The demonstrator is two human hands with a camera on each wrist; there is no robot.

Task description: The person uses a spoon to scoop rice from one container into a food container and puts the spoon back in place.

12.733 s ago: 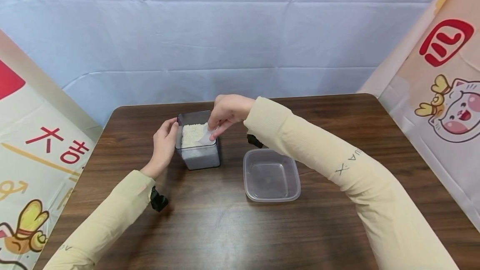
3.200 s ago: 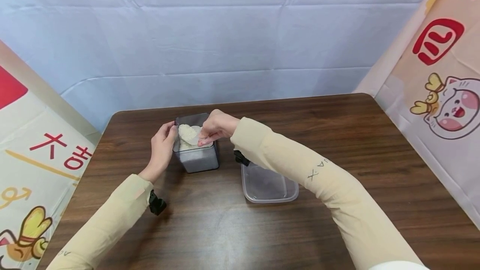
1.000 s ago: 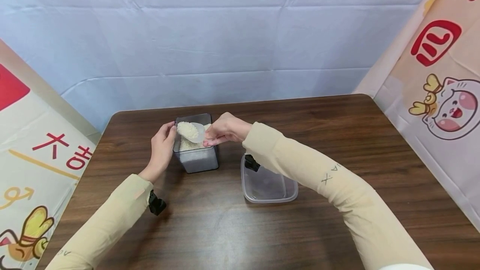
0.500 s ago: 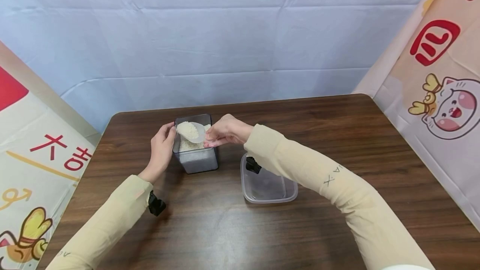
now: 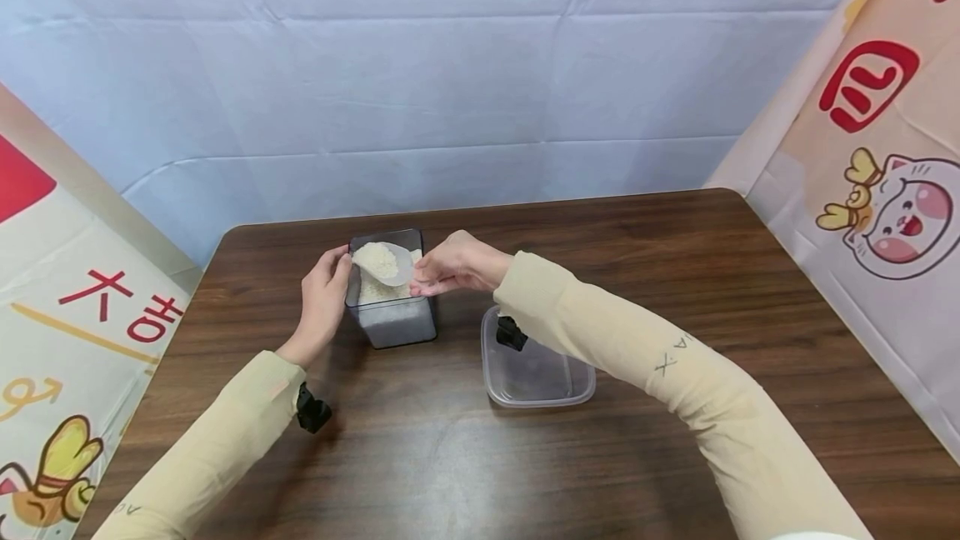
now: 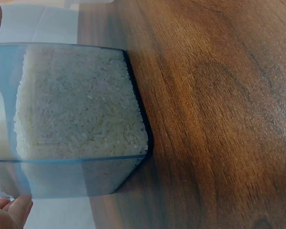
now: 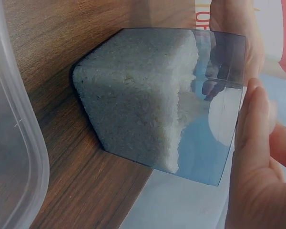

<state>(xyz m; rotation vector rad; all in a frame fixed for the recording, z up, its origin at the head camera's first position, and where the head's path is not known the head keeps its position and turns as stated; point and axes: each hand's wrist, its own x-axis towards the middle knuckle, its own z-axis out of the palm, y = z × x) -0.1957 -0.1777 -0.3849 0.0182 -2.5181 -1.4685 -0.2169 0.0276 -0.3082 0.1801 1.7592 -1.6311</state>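
Note:
A smoky, see-through square bin (image 5: 396, 325) of white rice (image 7: 133, 90) stands at the left of the table. My left hand (image 5: 322, 294) grips its left side near the rim; through the tinted wall its fingers (image 7: 236, 28) show in the right wrist view. My right hand (image 5: 459, 263) pinches a translucent white scoop (image 5: 402, 265) over the bin's opening. A rounded heap of rice (image 5: 375, 260) fills the scoop, level with the rim. Below it, more rice (image 6: 81, 100) fills much of the bin.
A clear, low plastic food box (image 5: 536, 373) stands right of the bin, partly under my right wrist. The wooden tabletop (image 5: 420, 457) runs toward me. A pale cloth backdrop (image 5: 450, 73) hangs behind the far edge, with printed cloths at both sides.
The scoop, dug into the rice in the oldest frame, is now raised with a heap on it. Over the last second my right hand shifts slightly right and nearer; my left hand stays put.

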